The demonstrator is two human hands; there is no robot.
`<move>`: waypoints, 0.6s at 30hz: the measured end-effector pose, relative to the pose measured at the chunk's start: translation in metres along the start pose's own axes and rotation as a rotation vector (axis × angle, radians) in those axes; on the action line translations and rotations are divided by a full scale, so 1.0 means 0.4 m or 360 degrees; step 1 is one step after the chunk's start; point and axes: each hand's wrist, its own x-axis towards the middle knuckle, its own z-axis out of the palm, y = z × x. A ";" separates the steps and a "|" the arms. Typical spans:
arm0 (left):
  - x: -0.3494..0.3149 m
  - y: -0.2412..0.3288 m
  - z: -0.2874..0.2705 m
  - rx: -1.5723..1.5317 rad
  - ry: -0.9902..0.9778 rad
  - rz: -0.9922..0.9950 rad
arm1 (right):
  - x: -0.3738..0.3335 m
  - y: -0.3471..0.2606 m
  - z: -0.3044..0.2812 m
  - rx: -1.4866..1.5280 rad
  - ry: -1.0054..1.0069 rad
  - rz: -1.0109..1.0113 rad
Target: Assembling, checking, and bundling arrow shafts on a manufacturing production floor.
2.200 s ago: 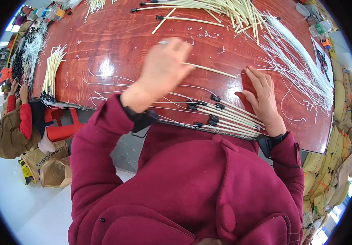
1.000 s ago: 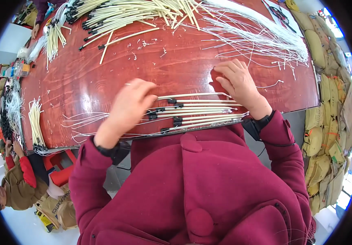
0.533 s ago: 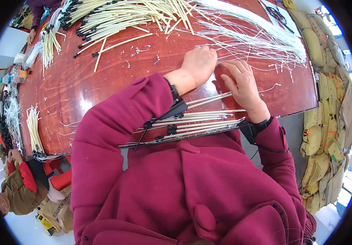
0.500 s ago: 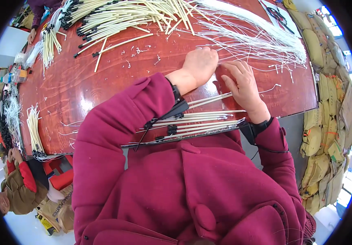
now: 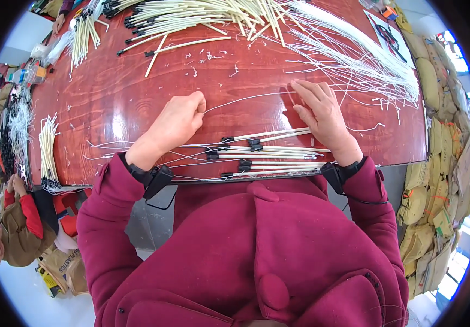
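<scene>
My left hand [image 5: 176, 124] is closed, its fingers pinching one end of a thin white cord [image 5: 246, 99]. From there the cord arches across the red table [image 5: 115, 98] and runs under the fingertips of my right hand [image 5: 323, 111]. That hand lies with fingers stretched and thumb apart, resting over the cord. Between my wrists, along the near edge, lie several cream-coloured tubes [image 5: 284, 153] with black clips [image 5: 255, 144] on their left ends. Loose white strings trail from those clips to the left. A knotted cord end [image 5: 379, 125] curls out to the right of my right hand.
A large heap of cream tubes [image 5: 197, 13] covers the far side. White cords [image 5: 355, 54] spread at the far right, near a dark tool [image 5: 387, 35] on white paper. Tube bundles [image 5: 48, 152] lie left. A co-worker [image 5: 22, 223] sits at lower left; sacks [image 5: 437, 163] stack at right.
My left hand has moved from beside the right hand back to the left and nearer me, drawing the cord out between them. The right hand has stayed nearly in place.
</scene>
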 end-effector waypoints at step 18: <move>0.142 -0.073 -0.099 0.0657 0.0442 0.0092 | 0.025 -0.018 0.018 0.0019 -0.0405 -0.0189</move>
